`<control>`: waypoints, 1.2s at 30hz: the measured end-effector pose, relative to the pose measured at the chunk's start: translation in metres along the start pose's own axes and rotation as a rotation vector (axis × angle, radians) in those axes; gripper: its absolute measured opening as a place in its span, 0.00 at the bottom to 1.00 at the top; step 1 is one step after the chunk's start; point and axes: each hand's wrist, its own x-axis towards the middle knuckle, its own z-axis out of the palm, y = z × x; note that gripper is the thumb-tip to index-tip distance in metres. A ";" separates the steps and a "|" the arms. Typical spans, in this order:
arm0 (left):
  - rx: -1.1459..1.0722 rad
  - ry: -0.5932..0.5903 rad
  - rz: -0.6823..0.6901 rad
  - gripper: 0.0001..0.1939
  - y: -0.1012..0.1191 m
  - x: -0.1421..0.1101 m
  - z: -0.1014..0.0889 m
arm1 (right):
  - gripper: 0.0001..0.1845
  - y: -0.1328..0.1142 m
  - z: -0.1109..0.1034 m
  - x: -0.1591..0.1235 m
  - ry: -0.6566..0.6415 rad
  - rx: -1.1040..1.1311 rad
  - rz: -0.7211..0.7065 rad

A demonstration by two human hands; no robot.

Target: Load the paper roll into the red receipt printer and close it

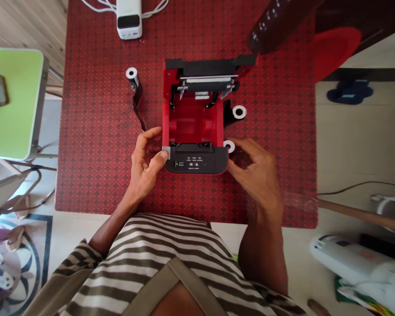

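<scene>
A red and black receipt printer [197,160] sits on the table with its lid [210,70] raised, and its red paper bay [194,123] shows no roll inside. My left hand [146,162] grips the printer's left front corner, thumb on a small grey patch on top and fingers along the side. At the right front corner, my right hand [258,169] is curled with its thumb against the printer's side. Its index finger is by a white-ended paper roll [229,146] beside the printer; the other fingertips are hidden.
A second roll [239,112] with dark wrapping stands right of the printer. Another roll [131,73] trails a dark strip on the left. A white power bank [129,19] with cables lies at the back. A dark bottle-like object [273,26] is at back right, near a red chair [337,48].
</scene>
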 end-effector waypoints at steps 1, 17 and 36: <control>0.003 0.001 0.001 0.31 0.000 0.000 0.000 | 0.22 0.002 -0.003 -0.003 -0.012 0.018 0.009; 0.028 0.005 0.036 0.31 -0.001 0.002 -0.001 | 0.24 0.036 0.007 0.079 0.098 0.057 0.137; 0.009 0.030 -0.011 0.35 -0.001 -0.001 0.004 | 0.22 -0.094 -0.079 0.053 -0.266 0.014 -0.205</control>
